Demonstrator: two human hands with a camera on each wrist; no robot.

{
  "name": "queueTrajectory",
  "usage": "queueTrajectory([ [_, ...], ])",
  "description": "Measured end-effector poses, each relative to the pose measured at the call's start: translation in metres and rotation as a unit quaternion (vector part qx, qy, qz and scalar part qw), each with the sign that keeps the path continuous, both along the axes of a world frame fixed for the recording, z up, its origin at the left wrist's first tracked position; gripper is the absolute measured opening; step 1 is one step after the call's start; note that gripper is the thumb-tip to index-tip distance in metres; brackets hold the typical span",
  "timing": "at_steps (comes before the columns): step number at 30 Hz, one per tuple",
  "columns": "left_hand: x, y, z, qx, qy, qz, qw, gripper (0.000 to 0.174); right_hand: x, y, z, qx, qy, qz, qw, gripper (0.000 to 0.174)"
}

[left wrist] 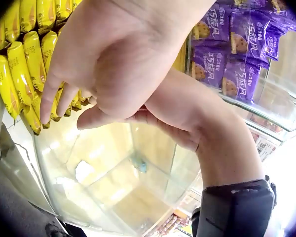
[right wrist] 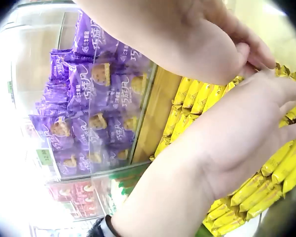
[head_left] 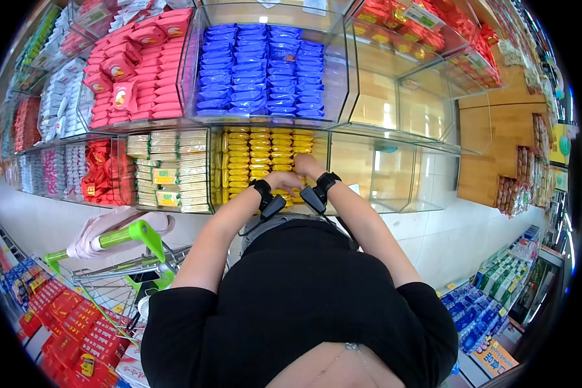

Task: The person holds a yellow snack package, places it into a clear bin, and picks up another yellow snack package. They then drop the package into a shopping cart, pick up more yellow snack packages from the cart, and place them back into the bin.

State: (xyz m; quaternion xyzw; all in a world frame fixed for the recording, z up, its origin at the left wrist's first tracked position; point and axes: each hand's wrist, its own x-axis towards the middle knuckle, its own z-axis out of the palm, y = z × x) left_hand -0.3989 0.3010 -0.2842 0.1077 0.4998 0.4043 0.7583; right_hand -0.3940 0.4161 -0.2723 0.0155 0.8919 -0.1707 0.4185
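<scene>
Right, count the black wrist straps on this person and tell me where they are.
2: a left strap around the left wrist, a right strap around the right.

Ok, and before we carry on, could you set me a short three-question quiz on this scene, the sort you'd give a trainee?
1. Multiple choice: over which goods are the left hand and the right hand?
A) pink packets
B) yellow packets
C) white packets
2. True or false: the green-handled cart stands on the person's left side.
3. Fill in the colour: each wrist wears a ____ band.

Key: 1. B; 2. True; 3. black
</scene>
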Motion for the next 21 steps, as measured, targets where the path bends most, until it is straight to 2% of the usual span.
queueTrajectory([
  [2, 0.001, 0.001, 0.010, -0.004, 0.042, -0.019, 0.999, 0.057, 0.002, -0.003, 0.009, -0.006, -0.018, -0.023, 1.000, 0.015],
  [4, 0.003, 0.001, -0.006, -0.017, 0.018, -0.017, 1.000, 0.050, 0.008, -0.008, 0.008, -0.013, -0.034, -0.046, 0.998, 0.017],
  [6, 0.005, 0.001, -0.022, -0.031, -0.007, -0.017, 0.999, 0.044, 0.017, -0.013, 0.006, 0.024, 0.146, 0.009, 0.989, 0.017],
  [8, 0.009, 0.002, -0.035, -0.043, -0.024, 0.016, 0.999, 0.040, 0.013, -0.009, 0.006, 0.017, 0.109, 0.017, 0.994, 0.019],
  [11, 0.006, 0.002, -0.005, -0.055, -0.004, 0.041, 0.998, 0.038, 0.011, -0.002, 0.003, 0.004, 0.059, 0.030, 0.998, 0.019],
  [14, -0.002, 0.002, 0.037, -0.097, 0.016, 0.035, 0.995, 0.035, 0.008, 0.001, -0.005, 0.004, 0.029, 0.037, 0.999, 0.018],
  [17, -0.003, 0.002, 0.027, -0.053, -0.010, 0.003, 0.999, 0.032, 0.010, 0.002, -0.045, 0.009, 0.007, 0.036, 0.999, 0.017],
  [21, -0.004, 0.001, 0.043, -0.048, 0.004, 0.006, 0.999, 0.030, 0.009, 0.005, -0.045, 0.015, -0.001, 0.034, 0.999, 0.016],
])
